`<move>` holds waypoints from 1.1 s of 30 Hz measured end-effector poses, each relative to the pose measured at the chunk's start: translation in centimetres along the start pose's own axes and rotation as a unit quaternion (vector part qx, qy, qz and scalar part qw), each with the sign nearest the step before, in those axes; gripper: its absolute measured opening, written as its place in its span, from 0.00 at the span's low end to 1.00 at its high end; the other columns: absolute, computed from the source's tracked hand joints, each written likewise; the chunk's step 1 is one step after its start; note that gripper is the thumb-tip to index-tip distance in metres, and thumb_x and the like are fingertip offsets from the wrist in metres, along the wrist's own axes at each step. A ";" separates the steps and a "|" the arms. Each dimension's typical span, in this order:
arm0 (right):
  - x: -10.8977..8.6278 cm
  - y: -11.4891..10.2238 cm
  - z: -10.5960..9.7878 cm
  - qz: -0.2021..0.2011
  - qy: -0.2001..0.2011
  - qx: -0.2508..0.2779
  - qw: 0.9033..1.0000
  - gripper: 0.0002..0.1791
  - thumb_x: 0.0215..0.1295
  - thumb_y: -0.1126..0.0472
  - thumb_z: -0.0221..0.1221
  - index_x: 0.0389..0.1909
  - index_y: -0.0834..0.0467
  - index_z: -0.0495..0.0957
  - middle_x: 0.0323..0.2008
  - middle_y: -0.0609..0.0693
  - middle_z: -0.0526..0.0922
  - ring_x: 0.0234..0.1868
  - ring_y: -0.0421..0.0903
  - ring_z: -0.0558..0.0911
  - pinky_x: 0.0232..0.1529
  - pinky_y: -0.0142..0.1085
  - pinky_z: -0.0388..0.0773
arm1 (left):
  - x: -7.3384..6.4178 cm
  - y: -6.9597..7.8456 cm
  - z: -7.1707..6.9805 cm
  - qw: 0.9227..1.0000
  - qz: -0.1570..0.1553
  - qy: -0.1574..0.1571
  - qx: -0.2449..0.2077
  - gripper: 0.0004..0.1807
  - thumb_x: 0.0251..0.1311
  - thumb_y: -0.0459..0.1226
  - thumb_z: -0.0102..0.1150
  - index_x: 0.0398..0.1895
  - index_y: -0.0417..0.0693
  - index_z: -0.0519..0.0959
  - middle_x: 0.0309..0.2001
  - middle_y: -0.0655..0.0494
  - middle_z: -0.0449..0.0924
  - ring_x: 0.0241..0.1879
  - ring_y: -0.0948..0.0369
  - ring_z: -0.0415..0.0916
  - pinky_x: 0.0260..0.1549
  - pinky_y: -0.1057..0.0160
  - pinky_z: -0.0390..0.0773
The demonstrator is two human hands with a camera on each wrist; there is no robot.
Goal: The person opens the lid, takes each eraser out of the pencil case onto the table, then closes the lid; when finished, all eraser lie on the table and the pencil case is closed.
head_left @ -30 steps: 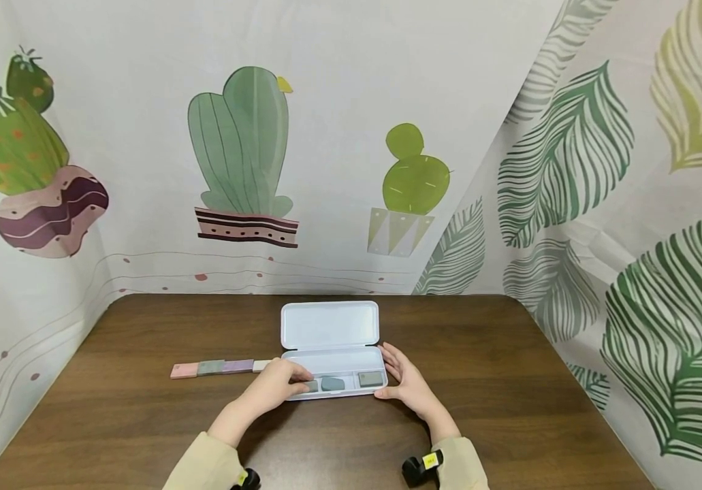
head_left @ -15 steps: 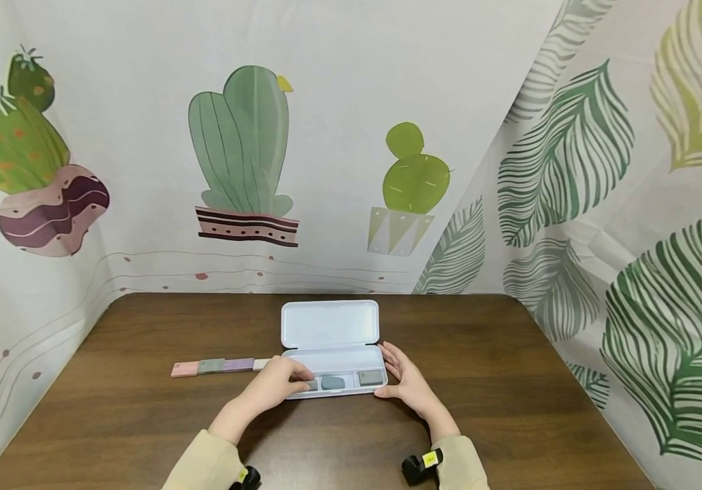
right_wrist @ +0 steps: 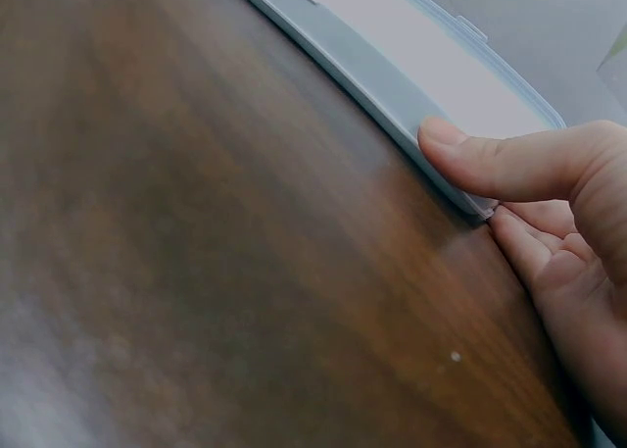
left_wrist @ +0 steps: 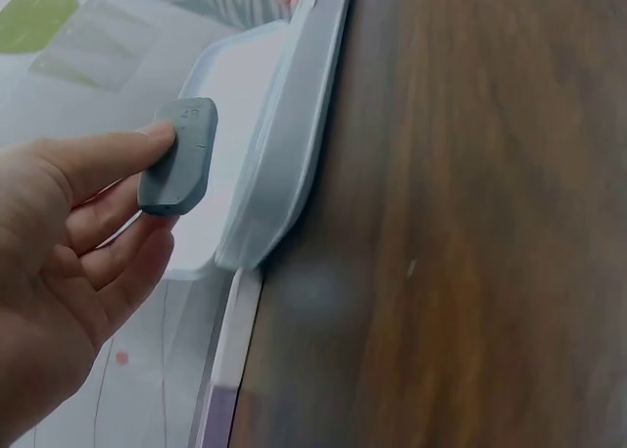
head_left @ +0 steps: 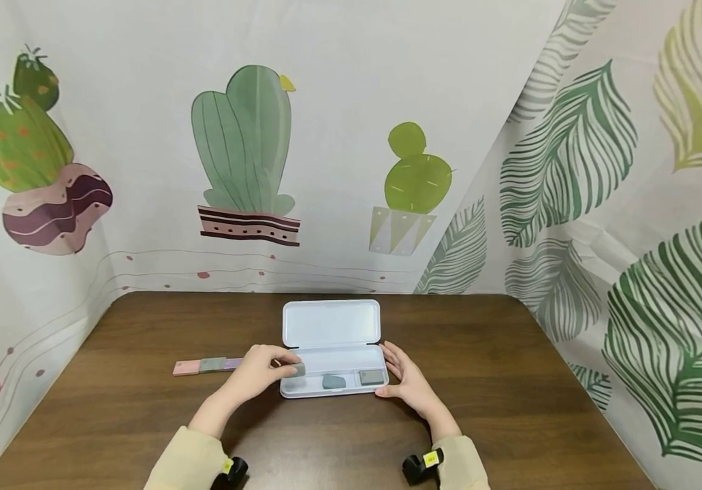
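Note:
A light-blue pencil case (head_left: 332,357) lies with its lid (head_left: 331,322) raised back. Above its left end, my left hand (head_left: 255,371) pinches a grey-green eraser (left_wrist: 179,164) between thumb and fingers, clear of the case. Faint marks show on the eraser's face in the left wrist view. My right hand (head_left: 410,382) holds the case's right end, thumb on the front rim and fingers round the side. Inside the front compartments lie a blue-grey eraser (head_left: 334,382) and, further right, a grey-green rectangular block (head_left: 371,377).
Left of the case, flat blocks form a row on the brown table (head_left: 338,442): pink (head_left: 186,368), grey-green (head_left: 212,365) and purple (head_left: 232,365). My left hand hides the row's right end. A white block (left_wrist: 236,325) shows in the left wrist view. Patterned cloth hangs behind.
My left hand has lifted the grey-green eraser out of the case's left compartment and moved slightly up and left. My right hand stays at the case's right end.

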State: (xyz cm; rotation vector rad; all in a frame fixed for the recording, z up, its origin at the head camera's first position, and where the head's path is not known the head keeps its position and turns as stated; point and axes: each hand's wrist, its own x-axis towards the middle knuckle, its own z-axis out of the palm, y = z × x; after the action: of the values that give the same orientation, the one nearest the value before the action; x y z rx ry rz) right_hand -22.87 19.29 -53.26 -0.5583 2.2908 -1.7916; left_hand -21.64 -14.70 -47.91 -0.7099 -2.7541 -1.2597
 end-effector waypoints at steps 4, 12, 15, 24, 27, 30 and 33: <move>-0.1 -0.1 0.0 -0.002 -0.001 0.003 1.000 0.55 0.49 0.72 0.71 0.73 0.72 0.46 0.73 0.70 0.54 0.74 0.64 0.56 0.66 0.23 0.62 | -0.4 -0.8 -1.0 1.000 -0.016 0.004 -0.001 0.08 0.59 0.37 0.65 0.40 0.45 0.86 0.38 0.55 0.87 0.36 0.66 0.79 0.34 0.69 0.78; -0.1 -0.1 0.0 0.002 -0.002 0.006 1.000 0.55 0.49 0.72 0.71 0.73 0.71 0.46 0.73 0.70 0.54 0.74 0.64 0.55 0.63 0.19 0.61 | -1.3 -1.8 -2.5 0.999 -0.036 0.009 0.011 0.07 0.59 0.34 0.64 0.40 0.43 0.85 0.37 0.54 0.87 0.37 0.63 0.79 0.34 0.69 0.78; 0.0 0.0 0.0 0.002 -0.002 0.003 1.000 0.55 0.49 0.72 0.71 0.73 0.71 0.46 0.73 0.69 0.55 0.74 0.64 0.56 0.65 0.21 0.61 | -1.6 -2.1 -2.8 0.999 -0.044 0.004 0.018 0.07 0.59 0.34 0.65 0.39 0.42 0.86 0.37 0.53 0.87 0.37 0.62 0.80 0.34 0.68 0.78; 0.0 0.0 -0.1 0.001 -0.001 0.003 1.000 0.55 0.49 0.72 0.71 0.73 0.71 0.46 0.73 0.69 0.55 0.74 0.64 0.56 0.66 0.23 0.61 | -2.1 -2.7 -2.8 0.998 -0.041 -0.037 0.027 0.06 0.55 0.33 0.66 0.36 0.41 0.86 0.35 0.54 0.87 0.38 0.60 0.82 0.38 0.65 0.79; 0.0 0.0 -0.1 0.000 -0.001 0.004 1.000 0.55 0.49 0.72 0.71 0.73 0.71 0.46 0.73 0.69 0.55 0.74 0.64 0.56 0.65 0.21 0.61 | -2.0 -2.8 -2.6 0.998 -0.036 -0.040 0.027 0.07 0.55 0.32 0.66 0.36 0.40 0.86 0.34 0.53 0.87 0.38 0.59 0.82 0.38 0.65 0.79; 0.0 0.1 -0.1 0.000 -0.001 0.007 1.000 0.55 0.49 0.72 0.71 0.73 0.71 0.46 0.73 0.70 0.55 0.74 0.64 0.55 0.63 0.18 0.61 | -2.0 -2.9 -2.3 0.998 -0.033 -0.042 0.036 0.06 0.55 0.33 0.66 0.36 0.41 0.86 0.34 0.54 0.87 0.38 0.59 0.82 0.38 0.65 0.80; 0.0 0.1 0.0 -0.001 -0.001 0.010 1.000 0.55 0.49 0.72 0.71 0.73 0.71 0.46 0.73 0.69 0.55 0.74 0.64 0.55 0.63 0.18 0.61 | -2.0 -2.9 -2.0 0.998 -0.033 -0.041 0.046 0.06 0.55 0.33 0.67 0.35 0.42 0.86 0.34 0.55 0.87 0.37 0.60 0.82 0.38 0.64 0.80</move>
State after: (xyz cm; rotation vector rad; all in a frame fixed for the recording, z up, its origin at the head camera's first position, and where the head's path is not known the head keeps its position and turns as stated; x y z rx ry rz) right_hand -22.89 19.35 -53.35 -0.5595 2.2699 -1.8109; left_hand -21.35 -18.59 -49.06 -0.6817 -2.9026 -1.1303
